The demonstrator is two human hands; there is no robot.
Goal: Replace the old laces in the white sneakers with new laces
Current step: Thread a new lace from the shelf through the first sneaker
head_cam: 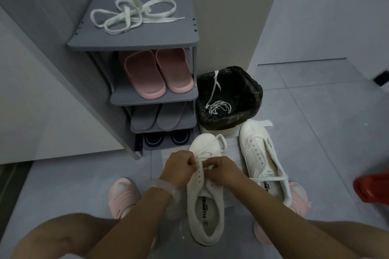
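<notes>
Near sneaker [205, 202] on floor, centre, toe pointing far. Both hands over its eyelets: left hand [179, 169] and right hand [219, 169] each pinch its lace [207, 154]; fingers curled, tips touching. Second sneaker [261, 157] just right, lace partly threaded, loose end across its opening. Far right of the toes: bin [229, 99] with black liner, thin lace [217, 108] inside. Far left: grey shoe rack [134, 40], wide laces [134, 13] piled on top shelf, pink slippers [157, 73] below.

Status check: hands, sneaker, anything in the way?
Left hand and right hand pinching lace on near sneaker. Second sneaker beside it, partly laced. Nothing blocking.
</notes>
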